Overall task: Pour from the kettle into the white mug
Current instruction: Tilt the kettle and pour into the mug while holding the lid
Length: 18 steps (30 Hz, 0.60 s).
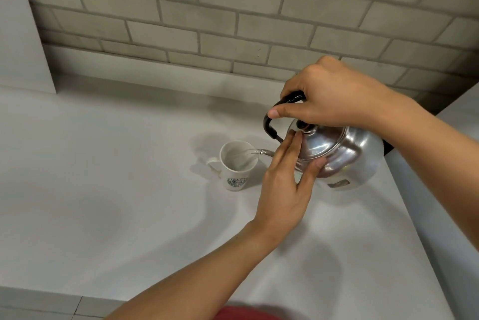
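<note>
A shiny metal kettle (344, 153) is held tilted to the left above the counter, its spout over the rim of the white mug (237, 166). My right hand (329, 96) is closed around the kettle's black handle. My left hand (287, 177) rests flat against the kettle's lid, fingers near the black knob and thumb on the lid's lower edge. The mug stands upright with a green logo facing me and its handle to the left. A thin stream seems to run from the spout into the mug.
The pale counter (116, 190) stretches left and toward me. A brick wall (207, 8) stands behind. A white panel (20, 34) rises at the far left. The counter's right edge (414, 203) runs diagonally close to the kettle.
</note>
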Tool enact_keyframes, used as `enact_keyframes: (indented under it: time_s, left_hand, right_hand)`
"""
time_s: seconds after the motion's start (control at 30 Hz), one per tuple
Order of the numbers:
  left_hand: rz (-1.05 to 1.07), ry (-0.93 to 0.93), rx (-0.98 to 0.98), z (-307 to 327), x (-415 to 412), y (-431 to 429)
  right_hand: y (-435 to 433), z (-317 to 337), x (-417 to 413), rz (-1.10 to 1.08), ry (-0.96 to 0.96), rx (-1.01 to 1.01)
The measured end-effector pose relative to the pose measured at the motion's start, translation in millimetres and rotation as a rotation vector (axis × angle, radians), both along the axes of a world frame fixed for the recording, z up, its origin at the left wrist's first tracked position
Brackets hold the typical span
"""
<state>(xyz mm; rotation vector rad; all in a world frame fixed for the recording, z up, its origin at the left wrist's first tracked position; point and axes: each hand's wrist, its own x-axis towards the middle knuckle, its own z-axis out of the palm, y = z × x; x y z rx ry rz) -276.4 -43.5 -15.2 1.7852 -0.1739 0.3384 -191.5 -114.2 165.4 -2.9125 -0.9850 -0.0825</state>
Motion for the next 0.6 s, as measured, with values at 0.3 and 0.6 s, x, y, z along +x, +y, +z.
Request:
enact_keyframes:
  time_s: [0.3, 0.6]
  left_hand:
    - [-0.005, -0.007, -0.074, 0.7, -0.9, -9.3]
    - [-0.003, -0.009, -0.106, 1.3, -2.5, -9.0]
  right_hand:
    - [-0.6, 2.6, 0.2, -0.011, 0.013, -0.069]
    - [0.9, 1.5, 0.6, -0.006, 0.002, -0.081]
